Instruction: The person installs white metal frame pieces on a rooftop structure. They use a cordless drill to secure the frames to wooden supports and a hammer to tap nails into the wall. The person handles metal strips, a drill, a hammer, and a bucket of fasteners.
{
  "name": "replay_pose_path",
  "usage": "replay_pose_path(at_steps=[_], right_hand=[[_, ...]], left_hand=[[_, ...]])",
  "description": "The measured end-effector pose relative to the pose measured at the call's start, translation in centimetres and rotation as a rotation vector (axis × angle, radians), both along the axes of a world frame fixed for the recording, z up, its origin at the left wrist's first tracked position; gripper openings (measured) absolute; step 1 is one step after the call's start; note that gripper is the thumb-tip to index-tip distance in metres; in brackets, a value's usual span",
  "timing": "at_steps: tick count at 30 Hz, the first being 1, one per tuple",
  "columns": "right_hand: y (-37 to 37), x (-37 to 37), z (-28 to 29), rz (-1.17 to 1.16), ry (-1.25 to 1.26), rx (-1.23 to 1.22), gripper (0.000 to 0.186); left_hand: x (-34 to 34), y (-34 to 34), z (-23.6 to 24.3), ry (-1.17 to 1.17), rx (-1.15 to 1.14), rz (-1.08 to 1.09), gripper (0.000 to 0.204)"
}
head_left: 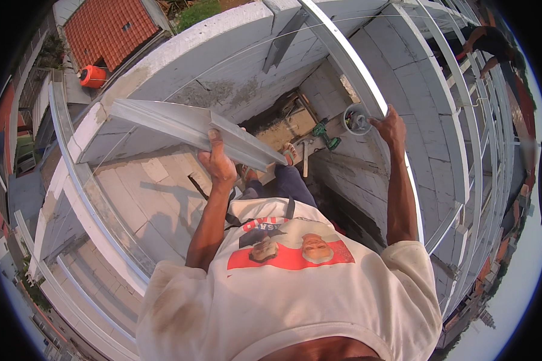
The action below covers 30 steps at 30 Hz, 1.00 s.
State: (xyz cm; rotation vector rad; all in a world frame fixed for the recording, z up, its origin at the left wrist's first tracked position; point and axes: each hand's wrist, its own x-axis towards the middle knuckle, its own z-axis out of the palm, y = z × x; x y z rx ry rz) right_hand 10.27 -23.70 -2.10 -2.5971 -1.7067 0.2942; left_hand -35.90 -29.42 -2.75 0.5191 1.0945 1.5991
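Note:
My left hand (218, 163) is closed round a short galvanised steel channel (162, 122), thumb on top. The channel tilts across in front of me, its far left end near the top of the block wall. My right hand (391, 127) grips the edge of a long steel beam (350, 55) that runs from the far wall back past my right side. Just left of that hand, a round bucket (356, 119) holds small items I cannot make out. A green cordless drill (327, 135) and a hammer (306, 155) lie below, close to my sandalled feet.
Pale block walls (223, 45) enclose a deep drop below me. More steel beams (105, 210) span the left side, and several others run along the right. Another person (491, 43) works at the far right. A thin string (247, 47) crosses ahead.

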Motion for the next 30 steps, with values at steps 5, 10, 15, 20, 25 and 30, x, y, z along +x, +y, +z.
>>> replay_pose_path(at_steps=[5,10,15,20,25,30], right_hand=[[0.0,-0.5,1.0,-0.062,0.038,-0.066,0.06],[-0.2,-0.8,0.5,-0.054,0.054,-0.008,0.061],[0.0,-0.3,0.4,-0.067,0.06,-0.039,0.058],[-0.6,0.2,-0.9,-0.025,0.056,0.058,0.056],[-0.1,-1.0,-0.7,-0.032,0.039,0.091,0.055],[-2.0,-0.9,-1.3,0.084,-0.091,0.409,0.061]], left_hand=[[1.6,-3.3,-3.8,-0.036,-0.198,0.039,0.052],[2.2,-4.4,-5.1,0.245,-0.236,-0.008,0.053],[2.6,-4.0,-7.6,0.583,-0.174,-0.134,0.048],[3.6,-3.0,-10.7,0.532,-0.184,-0.254,0.04],[3.4,-1.7,-14.2,0.625,-0.229,-0.331,0.034],[5.3,3.5,-17.5,0.653,-0.209,-0.457,0.038]])
